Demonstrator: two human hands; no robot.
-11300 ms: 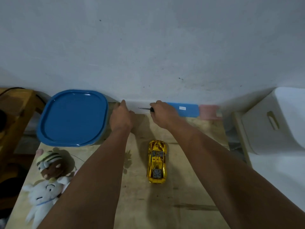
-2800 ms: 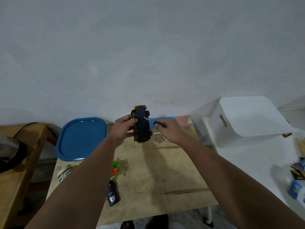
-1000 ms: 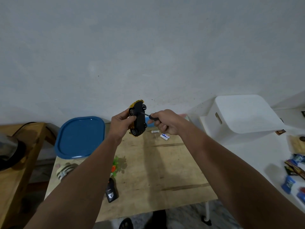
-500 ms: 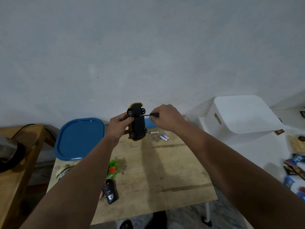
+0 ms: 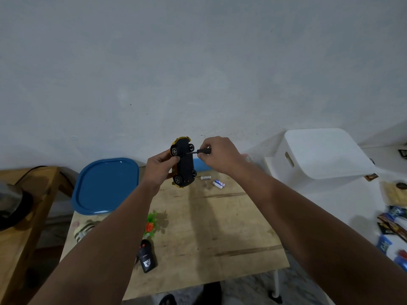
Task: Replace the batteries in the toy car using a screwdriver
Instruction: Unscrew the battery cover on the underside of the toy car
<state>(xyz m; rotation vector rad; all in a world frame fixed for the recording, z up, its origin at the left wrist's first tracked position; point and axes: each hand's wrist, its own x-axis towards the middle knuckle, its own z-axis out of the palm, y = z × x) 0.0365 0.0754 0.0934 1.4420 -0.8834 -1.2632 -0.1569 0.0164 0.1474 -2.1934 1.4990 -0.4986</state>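
Left hand grips the upturned gold plastic toy car, right hand now levels the black-handled screwdriver into its underside screw.

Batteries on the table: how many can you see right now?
2. One battery lies just right of the held car; the other battery lies right of it, nearer. More may sit hidden inside the car.

Batteries on table

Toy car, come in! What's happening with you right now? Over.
Left hand grips toy car, underside facing up. Right hand holds screwdriver, tip on underside. Two batteries wait on table. Nothing blocking.
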